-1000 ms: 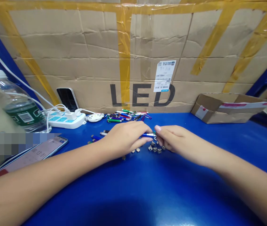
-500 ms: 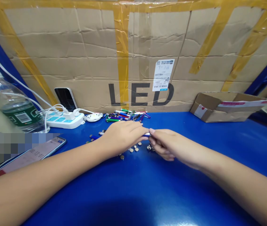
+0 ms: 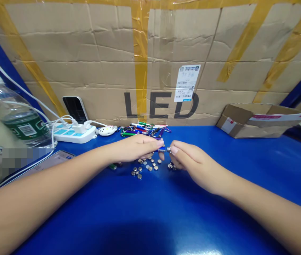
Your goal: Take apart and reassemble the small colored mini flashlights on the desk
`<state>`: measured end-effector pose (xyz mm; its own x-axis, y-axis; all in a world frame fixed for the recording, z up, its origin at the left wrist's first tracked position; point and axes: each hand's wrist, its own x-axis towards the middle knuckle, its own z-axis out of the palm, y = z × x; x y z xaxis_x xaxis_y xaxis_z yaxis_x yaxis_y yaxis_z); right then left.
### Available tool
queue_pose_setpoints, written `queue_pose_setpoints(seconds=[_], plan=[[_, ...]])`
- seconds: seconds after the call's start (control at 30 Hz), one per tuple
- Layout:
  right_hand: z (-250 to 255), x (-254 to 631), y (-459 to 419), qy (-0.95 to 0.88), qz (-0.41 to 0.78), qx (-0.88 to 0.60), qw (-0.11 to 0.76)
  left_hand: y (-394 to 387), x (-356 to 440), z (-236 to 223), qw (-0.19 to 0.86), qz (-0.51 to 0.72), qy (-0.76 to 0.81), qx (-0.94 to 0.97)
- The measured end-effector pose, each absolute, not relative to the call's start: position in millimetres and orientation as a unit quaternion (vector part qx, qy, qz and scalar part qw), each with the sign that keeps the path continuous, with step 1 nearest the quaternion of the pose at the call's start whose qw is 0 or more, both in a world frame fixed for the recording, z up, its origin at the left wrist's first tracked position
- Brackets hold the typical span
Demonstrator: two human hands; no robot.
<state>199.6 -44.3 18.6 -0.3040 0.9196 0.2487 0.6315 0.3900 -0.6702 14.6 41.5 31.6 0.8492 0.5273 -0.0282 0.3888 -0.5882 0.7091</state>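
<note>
In the head view, my left hand [image 3: 133, 148] is closed around a small blue flashlight tube [image 3: 162, 149], held level over the table. My right hand [image 3: 193, 156] pinches the silver end piece [image 3: 169, 149] at the tube's right end; fingers hide most of this piece. Whether it is joined to the tube, I cannot tell. Below the hands lie several small silver round pieces [image 3: 150, 169], some like button cells. More silver caps [image 3: 170, 166] sit under my right fingers. Behind my left hand is a pile of coloured pen-like flashlights [image 3: 137, 132], some with clips.
A cardboard sheet [image 3: 108, 71] marked LED stands behind the blue table [image 3: 145, 212]. An open carton [image 3: 262, 131] is at the back right. On the left are a power strip [image 3: 73, 136], a bottle [image 3: 27, 127], an upright phone [image 3: 75, 109] and a lying phone [image 3: 52, 161].
My left hand has turned and drawn back slightly, exposing more of the blue tube and the silver pieces. My right hand now pinches the silver end. The whole view has shifted slightly.
</note>
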Motion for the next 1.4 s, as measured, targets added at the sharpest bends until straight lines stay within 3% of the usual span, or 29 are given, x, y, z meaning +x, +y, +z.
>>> queue_pose_setpoints(seconds=[0.13, 0.33, 0.7, 1.23, 1.4], plan=[[26, 202, -51, -0.823, 0.066, -0.519, 0.223, 50, 7, 32, 0.396, 0.038, 0.26, 0.88], [36, 211, -50, -0.826, -0.026, -0.552, 0.112, 60, -3, 44, 0.262, -0.015, 0.246, 0.933], [29, 228, -47, -0.807, 0.052, -0.587, -0.048, 90, -24, 44, 0.184, 0.002, 0.323, 0.928], [29, 225, -51, -0.811, 0.035, -0.58, -0.06, 105, -35, 35, 0.155, -0.04, 0.338, 0.927], [33, 222, -54, -0.815, 0.033, -0.576, -0.051, 99, -27, 33, 0.049, -0.014, 0.355, 0.934]])
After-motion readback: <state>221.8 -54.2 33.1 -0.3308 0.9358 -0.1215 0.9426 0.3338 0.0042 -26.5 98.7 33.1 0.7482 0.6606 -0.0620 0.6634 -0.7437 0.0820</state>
